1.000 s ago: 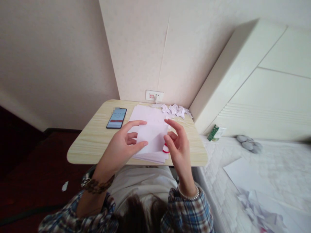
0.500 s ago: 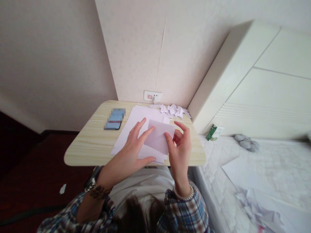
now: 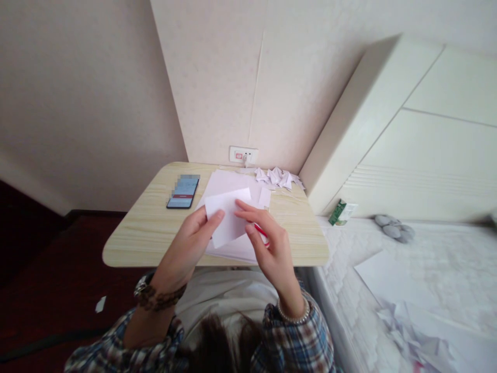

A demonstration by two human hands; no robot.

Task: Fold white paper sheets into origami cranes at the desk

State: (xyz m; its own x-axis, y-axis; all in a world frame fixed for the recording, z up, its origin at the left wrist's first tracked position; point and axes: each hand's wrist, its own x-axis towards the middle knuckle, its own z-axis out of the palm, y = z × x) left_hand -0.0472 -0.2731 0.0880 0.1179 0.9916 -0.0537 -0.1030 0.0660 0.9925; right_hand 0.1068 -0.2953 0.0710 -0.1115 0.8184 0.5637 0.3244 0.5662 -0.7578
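Note:
A small, squarish piece of white paper (image 3: 230,210) is tilted above the table. My left hand (image 3: 194,233) is closed on its left side, with the thumb on top and the fingers behind. At the paper's right side is my right hand (image 3: 269,241), its index and middle fingertips against the sheet. A narrow red thing (image 3: 261,231) shows between its curled fingers; most of it is hidden, so its kind is unclear. Beneath both hands lies a stack of white paper sheets (image 3: 221,178).
On the wooden table (image 3: 135,238), a phone (image 3: 183,194) lies left and several folded paper pieces (image 3: 277,177) sit at the back right. A wall socket (image 3: 243,154) holds a plug. The bed (image 3: 341,269) at right bears a green-and-white carton (image 3: 341,212) and more paper (image 3: 392,280).
The paper has moved left and turned. My left hand, spread beside it before, now grips its left side. My right hand has shifted left, from gripping its right edge to touching its face.

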